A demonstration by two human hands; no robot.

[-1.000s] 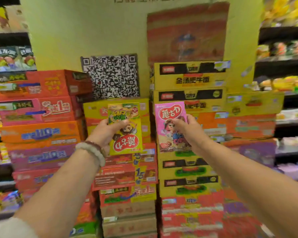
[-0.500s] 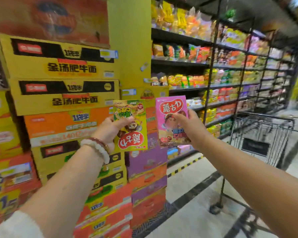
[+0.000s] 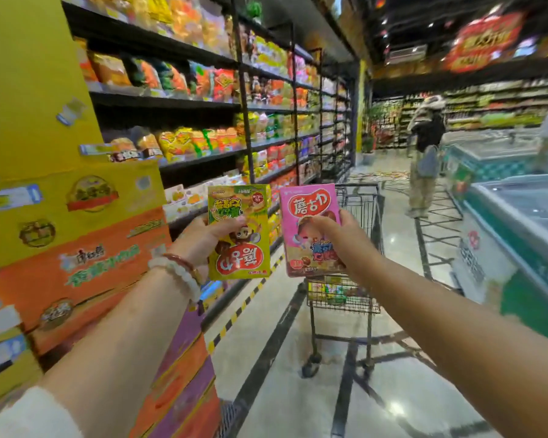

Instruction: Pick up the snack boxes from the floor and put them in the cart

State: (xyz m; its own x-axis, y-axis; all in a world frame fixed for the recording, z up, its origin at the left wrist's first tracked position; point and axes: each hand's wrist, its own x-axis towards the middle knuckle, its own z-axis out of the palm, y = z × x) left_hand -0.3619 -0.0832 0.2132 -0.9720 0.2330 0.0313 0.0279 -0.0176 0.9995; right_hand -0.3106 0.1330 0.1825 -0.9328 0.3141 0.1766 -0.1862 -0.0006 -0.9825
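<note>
Wire shopping cart (image 3: 358, 216) just ahead, perhaps already holding some packets. Green snack box (image 3: 239, 232) pinched in left hand (image 3: 203, 241), pink snack box (image 3: 310, 229) gripped by right hand (image 3: 339, 235); lifted, not yet dropped in.

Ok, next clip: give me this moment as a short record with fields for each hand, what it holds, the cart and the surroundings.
left hand: left hand grips the green snack box, its print upside down
right hand: right hand grips the pink snack box, print upright
boxes: held up side by side, apart
cart: wire cart stands beyond the hands on the aisle floor, some packaged goods in its basket
left side: stacked cartons, snack shelves
right side: chest freezer
background: another person, blurred
</note>
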